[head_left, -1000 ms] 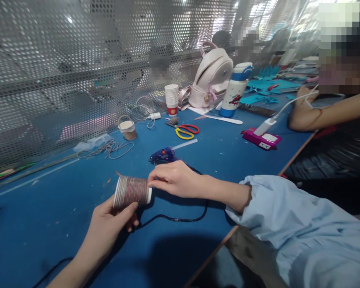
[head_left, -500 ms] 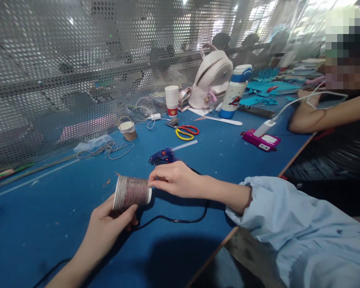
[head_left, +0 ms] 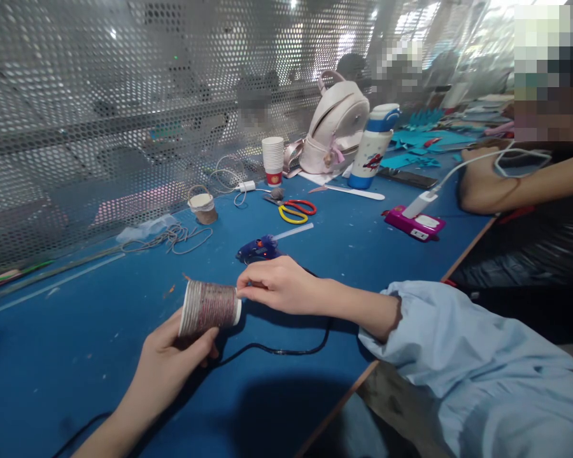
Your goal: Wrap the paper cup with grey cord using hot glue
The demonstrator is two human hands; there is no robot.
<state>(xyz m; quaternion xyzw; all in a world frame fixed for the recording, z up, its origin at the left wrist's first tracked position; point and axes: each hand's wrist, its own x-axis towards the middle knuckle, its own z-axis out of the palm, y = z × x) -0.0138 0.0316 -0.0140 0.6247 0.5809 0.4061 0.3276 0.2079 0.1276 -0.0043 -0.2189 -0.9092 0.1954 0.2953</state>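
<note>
Tipped on its side, a paper cup [head_left: 212, 304] wound with grey and reddish-brown cord rests in my left hand [head_left: 172, 356], thumb and fingers closed around its lower side. The cup's white end points right. There my right hand [head_left: 272, 286] pinches with thumb and index finger at the edge of the cup; what lies between those fingertips is too small to make out. Just behind my right hand a blue hot glue gun [head_left: 259, 248] lies on the blue table [head_left: 286, 407], a glue stick [head_left: 293, 231] jutting from it. Its black cable passes beneath my hands.
Farther back are scissors [head_left: 293, 210], a small handled cup basket [head_left: 203, 208], loose grey cord [head_left: 179, 236], stacked paper cups [head_left: 273, 159], a bottle [head_left: 372, 149] and a backpack [head_left: 334, 127]. A purple power strip [head_left: 414, 222] lies right, near another person's forearm [head_left: 520, 181]. Perforated metal [head_left: 100, 127] borders the back.
</note>
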